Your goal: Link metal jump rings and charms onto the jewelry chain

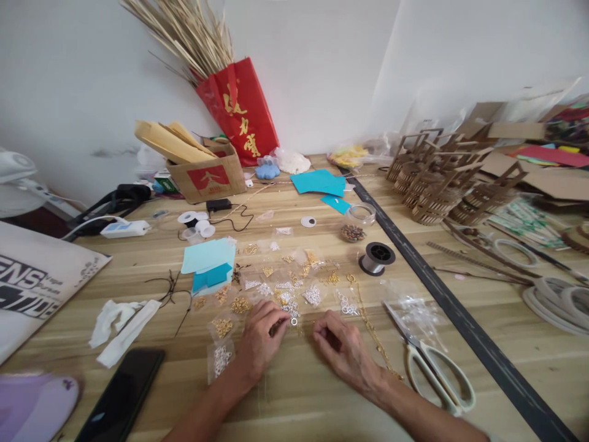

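Low over the wooden table, my left hand (263,339) is closed, thumb and fingers pinched together. My right hand (341,345), a short gap away, curls in a similar pinch. Whatever either pinch holds is too small to make out. A small silver ring (294,321) shows beside the left fingertips, next to a pile of silver beads (291,307). Small bags of gold beads (222,327) and silver pieces (221,358) lie left of my left hand. A gold chain (372,331) runs down past my right hand, near some silver rings (348,304).
White-handled scissors (435,368) and a spool of wire (377,258) lie to the right. A black phone (122,393) sits at the front left. Blue paper sheets (209,256), a cardboard box (207,175) and small woven baskets (442,190) stand farther back.
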The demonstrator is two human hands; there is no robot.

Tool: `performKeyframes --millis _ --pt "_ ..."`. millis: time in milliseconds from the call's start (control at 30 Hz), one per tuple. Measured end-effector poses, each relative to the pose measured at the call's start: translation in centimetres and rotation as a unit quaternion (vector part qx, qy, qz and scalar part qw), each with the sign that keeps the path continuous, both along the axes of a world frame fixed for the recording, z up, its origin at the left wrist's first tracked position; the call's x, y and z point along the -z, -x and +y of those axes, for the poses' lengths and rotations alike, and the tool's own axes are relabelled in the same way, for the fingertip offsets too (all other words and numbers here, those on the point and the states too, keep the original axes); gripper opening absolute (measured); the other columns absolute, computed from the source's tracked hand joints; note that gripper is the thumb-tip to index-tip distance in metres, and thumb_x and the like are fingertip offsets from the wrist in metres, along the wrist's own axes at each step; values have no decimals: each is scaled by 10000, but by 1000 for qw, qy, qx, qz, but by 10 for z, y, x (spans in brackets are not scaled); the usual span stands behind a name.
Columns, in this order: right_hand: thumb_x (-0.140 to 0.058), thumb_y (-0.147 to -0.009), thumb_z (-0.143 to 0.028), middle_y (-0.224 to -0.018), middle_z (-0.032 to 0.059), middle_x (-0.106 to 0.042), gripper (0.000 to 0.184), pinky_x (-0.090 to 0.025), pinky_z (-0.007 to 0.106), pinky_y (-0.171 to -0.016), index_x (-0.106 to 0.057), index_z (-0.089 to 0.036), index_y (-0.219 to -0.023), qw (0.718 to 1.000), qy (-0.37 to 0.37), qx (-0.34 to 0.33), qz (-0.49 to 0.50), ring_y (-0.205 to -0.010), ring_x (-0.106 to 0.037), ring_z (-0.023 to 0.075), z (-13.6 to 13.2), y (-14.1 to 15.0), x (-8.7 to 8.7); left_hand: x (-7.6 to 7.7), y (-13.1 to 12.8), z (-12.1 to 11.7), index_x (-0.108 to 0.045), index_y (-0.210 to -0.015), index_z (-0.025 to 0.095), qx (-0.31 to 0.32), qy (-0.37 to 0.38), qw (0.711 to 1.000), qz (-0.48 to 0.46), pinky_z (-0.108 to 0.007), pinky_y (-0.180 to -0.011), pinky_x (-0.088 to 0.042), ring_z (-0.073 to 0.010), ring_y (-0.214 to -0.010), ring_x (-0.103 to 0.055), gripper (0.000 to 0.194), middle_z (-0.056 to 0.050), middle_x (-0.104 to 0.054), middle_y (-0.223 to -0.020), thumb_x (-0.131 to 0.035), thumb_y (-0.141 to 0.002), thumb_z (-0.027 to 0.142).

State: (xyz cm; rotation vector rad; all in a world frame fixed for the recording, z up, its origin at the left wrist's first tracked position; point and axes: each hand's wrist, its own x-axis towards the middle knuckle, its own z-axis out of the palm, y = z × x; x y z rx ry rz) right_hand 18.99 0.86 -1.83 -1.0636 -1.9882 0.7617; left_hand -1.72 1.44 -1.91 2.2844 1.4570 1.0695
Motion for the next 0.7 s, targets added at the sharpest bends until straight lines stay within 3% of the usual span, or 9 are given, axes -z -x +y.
performKeyframes --millis 333,700 --pt "-483 -909 -173 -678 -3 -552 141 -388 230 -541 -553 -197 -790 1000 5 -3 11 -572 -534 128 -1 0 1 -5 1 -4 -651 -759 170 17 6 995 94 -344 -727 -453 -214 -795 -553 88 -47 -647 -766 -656 -813 101" --pt "-475 -927 -206 -669 5 -569 178 -408 236 -540 -547 -200 -764 1000 -4 -1 -2 -581 -551 139 0 0 -1 -5 2 -5 -656 -750 182 26 7 990 140 -354 -739 -446 -210 -791 -543 105 -36 -642 -753 -636 -850 155"
